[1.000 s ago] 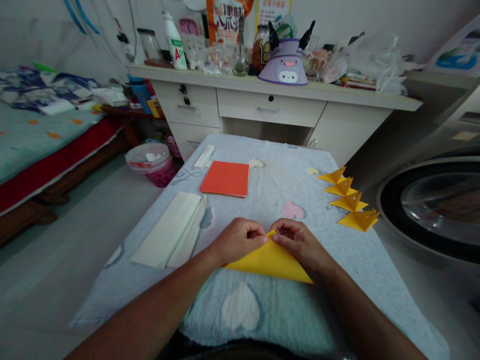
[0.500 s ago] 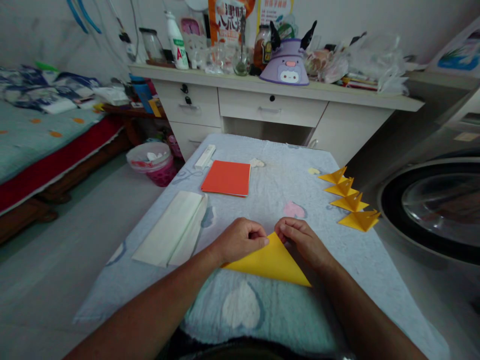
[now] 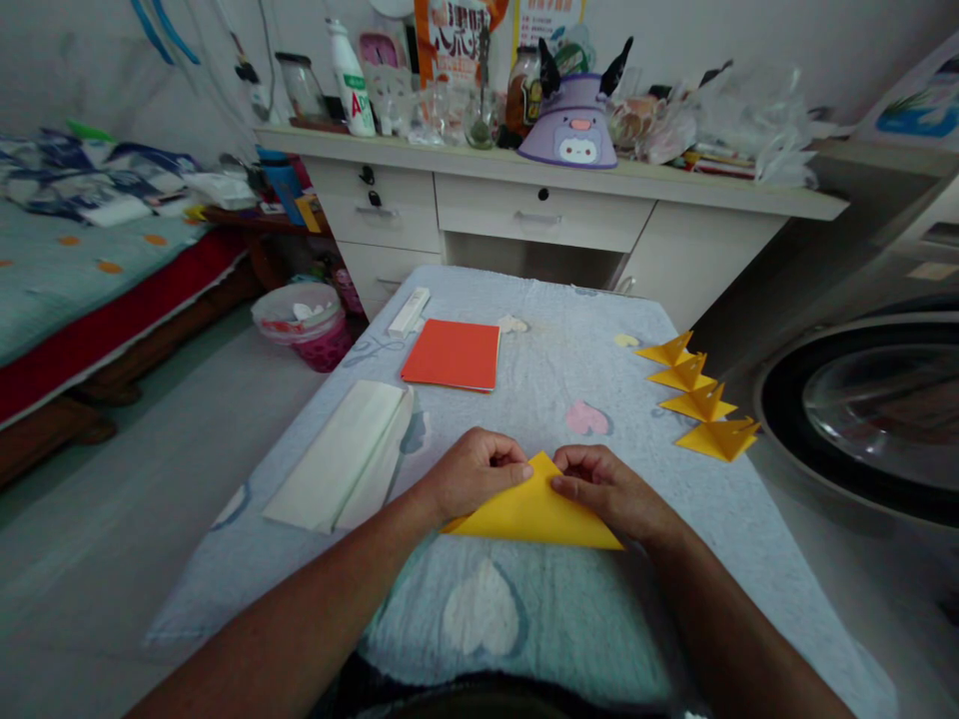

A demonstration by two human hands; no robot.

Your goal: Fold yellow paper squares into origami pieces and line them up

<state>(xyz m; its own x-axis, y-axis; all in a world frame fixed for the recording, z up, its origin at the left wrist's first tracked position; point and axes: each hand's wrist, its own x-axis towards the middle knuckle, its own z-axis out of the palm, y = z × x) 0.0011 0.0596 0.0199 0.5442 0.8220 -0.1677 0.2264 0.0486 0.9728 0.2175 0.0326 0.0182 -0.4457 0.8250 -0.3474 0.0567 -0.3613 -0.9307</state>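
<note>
A sheet of yellow paper (image 3: 535, 511), folded into a triangle, is held just above the cloth near me, its tip pointing away. My left hand (image 3: 479, 469) pinches its left slope close to the tip, thumb on top. On the right slope, my right hand (image 3: 599, 487) grips the edge between thumb and curled fingers. The fingers beneath the paper are partly hidden. Over to the right, several folded yellow paper pieces (image 3: 704, 401) with pointed ends stand in a row.
A stack of red square paper (image 3: 454, 355) lies on the cloth-covered table (image 3: 561, 359). Left of my hands is a folded pale paper (image 3: 341, 454), and behind it a small white box (image 3: 409, 313). A washing machine (image 3: 779, 399) flanks the right side; a pink bin (image 3: 322, 345) stands left.
My right hand has moved from beside the tip onto the paper's right slope and now grips it. The paper's right corner has risen slightly, while my left hand has barely shifted.
</note>
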